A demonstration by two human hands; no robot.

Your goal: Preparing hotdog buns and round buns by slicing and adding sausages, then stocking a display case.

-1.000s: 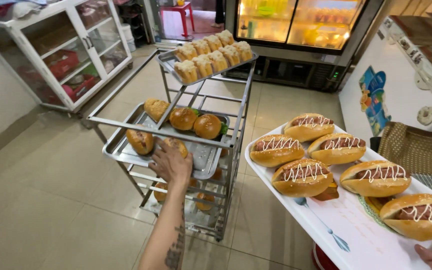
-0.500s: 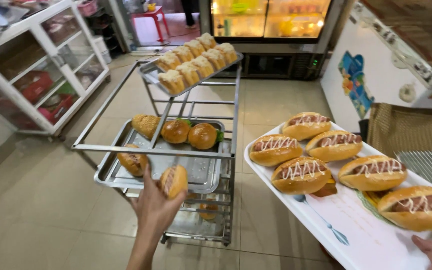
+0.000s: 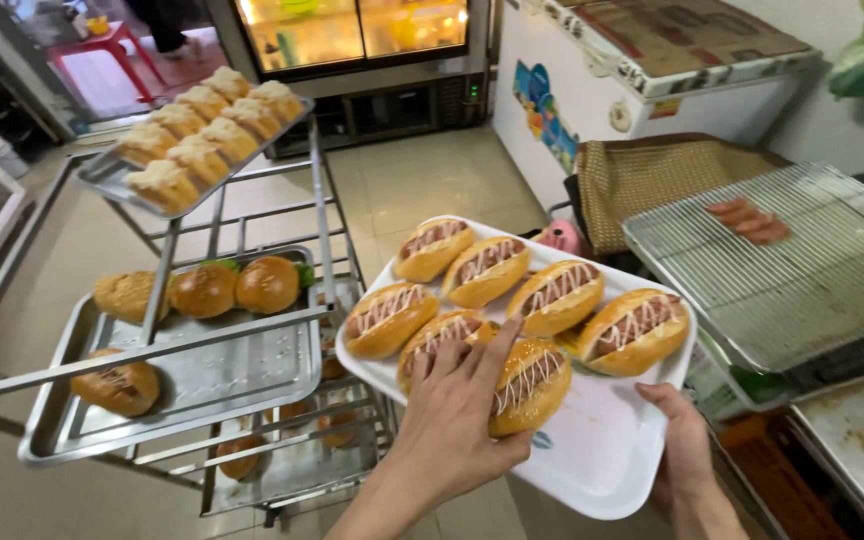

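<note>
one glazed bun (image 3: 530, 385) in left grip (image 3: 462, 415), right grip (image 3: 687, 450) under white tray (image 3: 602, 460)

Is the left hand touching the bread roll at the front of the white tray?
Touching. In the head view, the left hand lies on the front roll, its fingers wrapped around the roll's left side, above the white tray.

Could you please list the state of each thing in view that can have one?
left hand: fingers gripping a drizzled bun on the white tray
right hand: holding the white tray by its edge
white tray: held up, seven buns on it
metal tray: in the rack, partly filled
top tray: full of topped buns
wire rack: a few sausages on it
</note>
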